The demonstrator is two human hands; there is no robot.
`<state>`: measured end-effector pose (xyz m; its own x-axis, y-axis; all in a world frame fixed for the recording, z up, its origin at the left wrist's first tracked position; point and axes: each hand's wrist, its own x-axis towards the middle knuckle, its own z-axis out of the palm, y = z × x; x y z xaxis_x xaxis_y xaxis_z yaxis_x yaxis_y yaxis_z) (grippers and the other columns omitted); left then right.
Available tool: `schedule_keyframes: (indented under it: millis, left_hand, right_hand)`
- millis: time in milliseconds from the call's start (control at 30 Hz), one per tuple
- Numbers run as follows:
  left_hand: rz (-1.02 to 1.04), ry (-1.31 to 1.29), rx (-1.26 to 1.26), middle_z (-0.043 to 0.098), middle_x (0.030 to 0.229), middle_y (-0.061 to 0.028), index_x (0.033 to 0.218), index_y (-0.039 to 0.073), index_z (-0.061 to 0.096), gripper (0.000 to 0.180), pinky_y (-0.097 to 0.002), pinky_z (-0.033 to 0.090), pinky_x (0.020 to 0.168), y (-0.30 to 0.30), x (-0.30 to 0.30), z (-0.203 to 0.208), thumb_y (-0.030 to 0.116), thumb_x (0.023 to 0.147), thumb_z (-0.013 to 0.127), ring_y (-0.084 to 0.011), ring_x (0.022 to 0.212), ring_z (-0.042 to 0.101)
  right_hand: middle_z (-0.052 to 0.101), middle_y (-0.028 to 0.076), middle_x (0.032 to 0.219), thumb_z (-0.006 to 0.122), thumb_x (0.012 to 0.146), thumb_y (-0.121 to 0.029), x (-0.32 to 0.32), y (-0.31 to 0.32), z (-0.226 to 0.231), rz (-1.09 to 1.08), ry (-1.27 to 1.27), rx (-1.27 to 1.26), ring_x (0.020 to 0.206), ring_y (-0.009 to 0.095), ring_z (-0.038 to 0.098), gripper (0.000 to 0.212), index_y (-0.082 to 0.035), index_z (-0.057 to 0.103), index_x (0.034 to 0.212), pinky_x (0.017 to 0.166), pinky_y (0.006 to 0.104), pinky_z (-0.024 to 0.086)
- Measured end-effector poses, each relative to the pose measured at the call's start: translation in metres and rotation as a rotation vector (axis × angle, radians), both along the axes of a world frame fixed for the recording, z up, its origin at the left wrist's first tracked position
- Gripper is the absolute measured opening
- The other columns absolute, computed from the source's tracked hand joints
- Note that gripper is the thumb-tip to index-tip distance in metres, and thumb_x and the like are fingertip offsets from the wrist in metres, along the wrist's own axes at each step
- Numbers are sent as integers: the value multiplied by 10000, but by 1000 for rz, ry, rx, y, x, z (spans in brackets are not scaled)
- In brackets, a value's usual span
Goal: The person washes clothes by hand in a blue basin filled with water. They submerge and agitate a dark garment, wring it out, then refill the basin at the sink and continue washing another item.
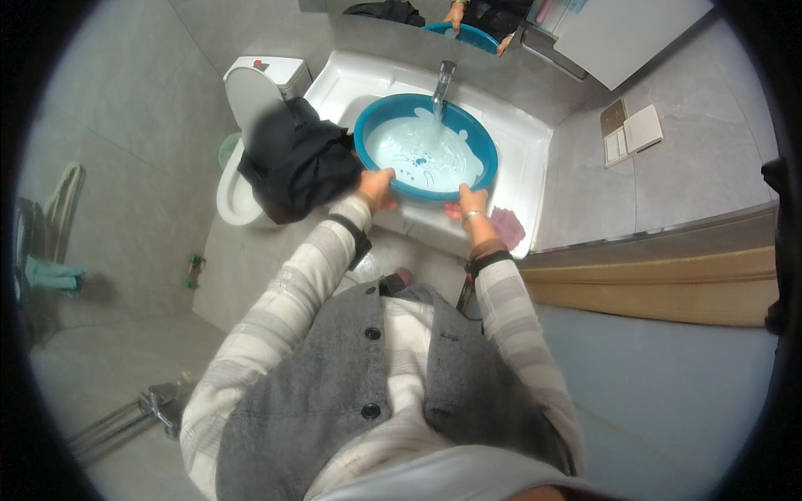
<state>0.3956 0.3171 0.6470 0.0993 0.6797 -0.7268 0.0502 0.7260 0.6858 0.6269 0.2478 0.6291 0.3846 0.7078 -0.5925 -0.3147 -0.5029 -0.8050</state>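
Note:
A blue oval basin [489,160] with a pale animal-face bottom holds water and rests on the white sink [528,159]. Water runs into it from the chrome faucet [444,75]. My left hand [378,189] is closed on the basin's near-left rim, with the thumb over the edge. At the near-right rim my right hand [469,203] grips in the same way. Its fingers are partly under the basin. A bunched black cloth item [305,167], perhaps a garment, lies left of the basin beside my left wrist; what supports it is partly hidden.
To the left stands a white toilet [232,196] with its lid up. A pink cloth [507,225] lies on the sink's near-right corner. A mirror [376,37] runs behind the sink, and a white cabinet door [631,37] juts out at upper right.

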Motion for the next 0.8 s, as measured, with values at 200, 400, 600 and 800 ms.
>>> schedule_keyframes:
  millis: [200,400,600,800]
  left_hand:
    - [-6,-17,5,392,1398,-248,1419,-40,294,704,-488,621,691,-2,-1,0,268,874,617,-468,1061,613]
    - [-17,-15,20,390,1387,-244,1424,-20,278,715,-509,618,693,-4,-2,1,259,865,626,-462,1052,615]
    - [23,-39,-13,438,1340,-233,1415,-16,288,680,-512,614,710,-8,0,-1,216,862,610,-439,1061,613]
    - [23,-159,-2,448,1331,-204,1382,-9,334,599,-486,610,720,-7,2,-6,179,868,577,-412,1067,598]
  right_hand:
    - [538,311,1059,543,908,-143,0,0,0,9,-16,-20,673,373,679,572,31,149,1285,553,507,604]
    - [553,308,1031,540,911,-147,0,-1,-2,11,-27,-26,677,373,682,618,45,119,1320,553,507,605]
    - [559,315,1041,539,906,-128,0,-3,1,9,-17,-24,698,382,685,643,53,105,1345,552,504,607]
    - [599,289,1010,533,904,-143,2,-11,12,-15,36,41,726,385,683,491,108,347,1283,550,474,611]
